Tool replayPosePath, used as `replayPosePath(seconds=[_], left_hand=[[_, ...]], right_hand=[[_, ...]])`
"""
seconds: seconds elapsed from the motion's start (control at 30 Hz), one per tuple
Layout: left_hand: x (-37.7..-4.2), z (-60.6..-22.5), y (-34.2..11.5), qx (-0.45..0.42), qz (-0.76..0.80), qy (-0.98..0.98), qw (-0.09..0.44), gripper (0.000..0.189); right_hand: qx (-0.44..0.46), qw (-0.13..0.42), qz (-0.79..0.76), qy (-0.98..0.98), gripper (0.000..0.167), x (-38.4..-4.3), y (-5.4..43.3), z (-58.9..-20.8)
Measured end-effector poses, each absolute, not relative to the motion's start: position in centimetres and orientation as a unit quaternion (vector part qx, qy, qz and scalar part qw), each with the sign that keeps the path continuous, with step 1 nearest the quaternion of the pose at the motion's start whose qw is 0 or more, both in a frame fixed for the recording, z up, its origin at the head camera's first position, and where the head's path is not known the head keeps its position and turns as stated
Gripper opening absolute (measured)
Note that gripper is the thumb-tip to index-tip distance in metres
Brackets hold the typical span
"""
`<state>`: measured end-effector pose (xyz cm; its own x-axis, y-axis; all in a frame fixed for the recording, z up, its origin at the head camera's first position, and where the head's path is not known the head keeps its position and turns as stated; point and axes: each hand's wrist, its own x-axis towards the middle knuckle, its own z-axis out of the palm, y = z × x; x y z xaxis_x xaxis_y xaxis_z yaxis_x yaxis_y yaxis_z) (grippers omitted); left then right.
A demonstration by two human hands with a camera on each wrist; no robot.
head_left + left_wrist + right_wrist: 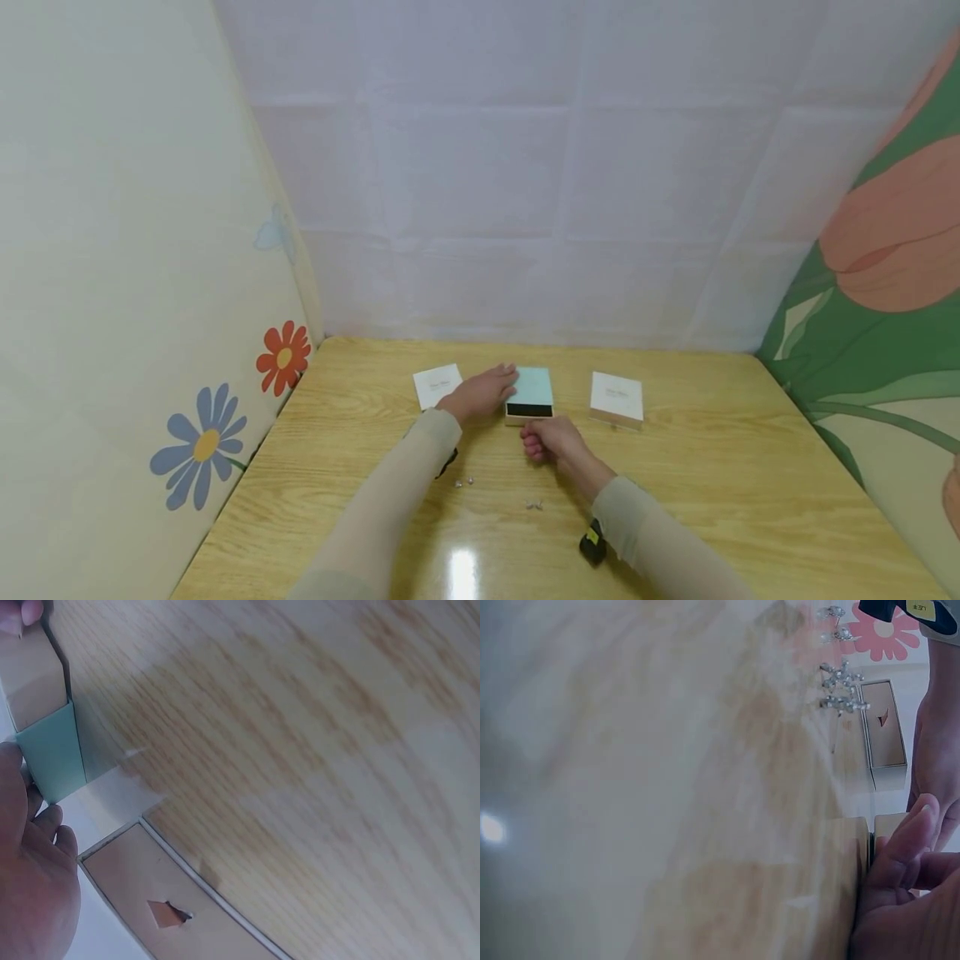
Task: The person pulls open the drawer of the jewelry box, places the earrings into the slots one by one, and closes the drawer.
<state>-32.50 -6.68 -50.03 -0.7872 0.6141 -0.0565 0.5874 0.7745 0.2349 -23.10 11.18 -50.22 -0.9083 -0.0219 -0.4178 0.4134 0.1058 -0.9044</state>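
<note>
A mint-green drawer box [529, 386] lies on the table, its drawer partly slid out toward me so a black inside shows. My left hand [480, 394] holds the sleeve from its left side; in the left wrist view its fingers bracket the mint end panel [56, 756]. At the front, my right hand [553, 439] has its fingers curled and pinches the front of the pinkish-beige drawer [34, 675]. The pinched part itself is hidden by the fingertips. Nearer me lie two small pairs of sparkling earrings, one pair [464, 482] left, the other pair [533, 504] right.
A white box with printed lettering [617, 396] stands right of the mint box. Another white-topped box [435, 383] sits behind my left wrist, its beige front [217, 915] showing a diamond-shaped notch. A white cloth backs the table, with flower-printed cloths at both sides.
</note>
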Motion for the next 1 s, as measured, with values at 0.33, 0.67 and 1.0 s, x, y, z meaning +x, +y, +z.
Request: replayPosePath(seconds=[0.33,0.67,1.0], left_hand=[[-32.46,-50.09,-6.71,0.327,0.104,0.937,0.064,0.055],[-32.58,-50.22,-6.64,0.329,0.105,0.936,0.064,0.055],[-32.48,-49.98,-6.72,0.331,0.106,0.936,0.063,0.055]], right_hand=[[0.130,0.172,-0.646,0.732,0.023,-22.66,11.23,-50.37],[0.139,0.172,-0.640,0.735,0.022,-22.22,11.25,-50.29],[0.142,0.175,-0.643,0.732,0.021,-22.11,11.15,-50.38]])
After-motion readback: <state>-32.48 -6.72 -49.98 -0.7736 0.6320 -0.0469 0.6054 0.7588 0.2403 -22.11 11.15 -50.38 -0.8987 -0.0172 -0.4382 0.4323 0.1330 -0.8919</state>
